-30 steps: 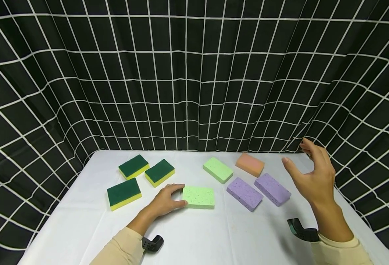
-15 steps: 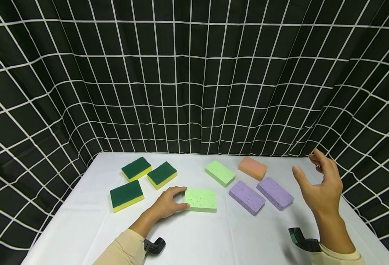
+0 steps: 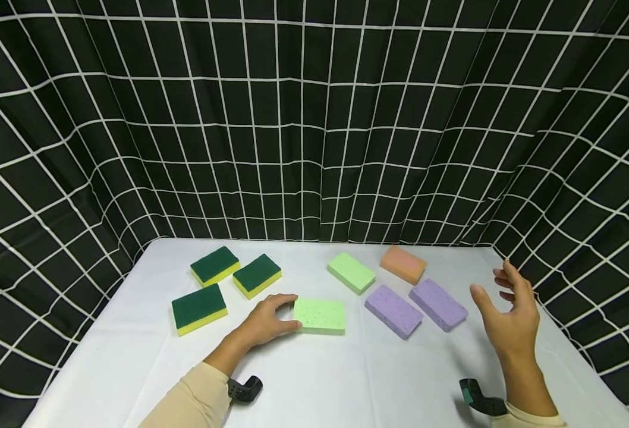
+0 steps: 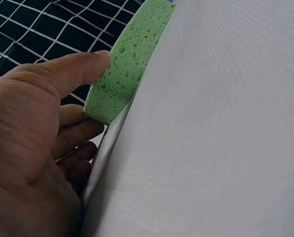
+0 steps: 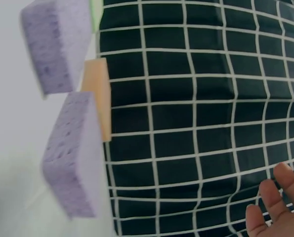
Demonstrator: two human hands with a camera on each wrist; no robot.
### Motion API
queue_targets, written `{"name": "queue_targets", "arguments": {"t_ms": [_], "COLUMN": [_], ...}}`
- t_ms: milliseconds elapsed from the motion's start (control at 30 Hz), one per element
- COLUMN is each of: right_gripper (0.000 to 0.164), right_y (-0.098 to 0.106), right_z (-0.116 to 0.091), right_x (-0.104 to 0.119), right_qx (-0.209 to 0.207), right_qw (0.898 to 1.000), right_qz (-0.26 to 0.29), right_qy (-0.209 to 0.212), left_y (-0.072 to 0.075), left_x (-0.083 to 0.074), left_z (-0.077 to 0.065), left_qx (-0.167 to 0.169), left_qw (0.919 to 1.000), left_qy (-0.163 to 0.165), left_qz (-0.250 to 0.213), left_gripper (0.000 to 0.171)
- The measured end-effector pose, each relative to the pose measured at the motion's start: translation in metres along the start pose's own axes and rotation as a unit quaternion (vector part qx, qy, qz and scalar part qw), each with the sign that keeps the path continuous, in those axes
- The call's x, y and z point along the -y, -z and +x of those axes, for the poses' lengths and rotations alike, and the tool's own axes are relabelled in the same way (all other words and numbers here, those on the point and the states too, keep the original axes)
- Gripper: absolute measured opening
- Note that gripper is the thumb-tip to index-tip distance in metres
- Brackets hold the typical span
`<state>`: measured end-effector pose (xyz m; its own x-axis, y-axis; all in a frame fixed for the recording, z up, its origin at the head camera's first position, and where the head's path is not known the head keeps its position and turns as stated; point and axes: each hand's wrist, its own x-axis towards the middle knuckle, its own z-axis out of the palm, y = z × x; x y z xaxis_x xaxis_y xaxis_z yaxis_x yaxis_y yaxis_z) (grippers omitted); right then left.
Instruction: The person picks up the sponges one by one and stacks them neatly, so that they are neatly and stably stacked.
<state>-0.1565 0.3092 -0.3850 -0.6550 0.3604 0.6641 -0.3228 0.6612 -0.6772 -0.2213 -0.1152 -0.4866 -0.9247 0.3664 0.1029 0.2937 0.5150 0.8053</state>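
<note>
L grip: left hand (image 3: 268,321) w/ thumb and fingers curled on the near-left end of the light green sponge (image 3: 320,315), pinching it; wrist view shows the thumb (image 4: 72,69) on the sponge's top face and the other fingers tucked at its end, sponge flat on the white worktop (image 3: 320,380). No real change vs a sec ago: same hold, same spot, sponge not lifted. R grip: right hand (image 3: 509,318) holds nothing, fingers spread loose, raised above the worktop's right side; it has dropped lower and a bit nearer since a sec ago, now beside the nearer purple sponge (image 3: 438,304) but apart from it. Judgement: L has secured the sponge, R looks to be backing off, so the work in hand sits w/ the L. Farther out: second purple sponge (image 3: 393,302), another light green sponge (image 3: 351,273), orange sponge (image 3: 402,264) near the back edge; left side has three green-yellow scrub sponges (image 3: 199,307), (image 3: 257,275), (image 3: 214,265). Black grid curtain (image 3: 314,119) behind all.
</note>
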Motion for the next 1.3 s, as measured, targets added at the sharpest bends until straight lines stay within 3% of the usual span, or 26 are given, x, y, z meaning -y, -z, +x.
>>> {"name": "queue_targets", "arguments": {"t_ms": [333,833,933,1100,1300], "right_gripper": [0.066,0.075,0.080,0.091,0.103], "right_y": [-0.002,-0.009,-0.010,-0.011,-0.011], "right_z": [-0.014,-0.026,-0.026,-0.027,-0.025], "right_x": [-0.026,-0.062,-0.065,-0.070,-0.076], "right_qx": [0.028,0.167,0.206,0.284,0.330], "right_qw": [0.996,0.972,0.962,0.936,0.912], "right_qz": [0.020,-0.040,-0.051,-0.091,-0.162], "right_qy": [-0.079,-0.161,-0.171,-0.187,-0.184], "left_y": [-0.002,-0.001,-0.001,-0.001,0.000], "left_x": [0.002,-0.003,-0.003,-0.001,-0.001], "left_z": [0.001,0.001,0.000,-0.001,-0.001], "left_qx": [0.005,0.004,0.001,0.002,0.000], "left_qw": [1.0000,0.9999,0.9999,0.9998,1.0000], "left_qy": [0.005,0.009,0.016,0.017,0.009], "left_qz": [-0.002,0.002,0.005,0.003,0.001], "left_gripper": [0.063,0.063,0.063,0.063,0.062]}}
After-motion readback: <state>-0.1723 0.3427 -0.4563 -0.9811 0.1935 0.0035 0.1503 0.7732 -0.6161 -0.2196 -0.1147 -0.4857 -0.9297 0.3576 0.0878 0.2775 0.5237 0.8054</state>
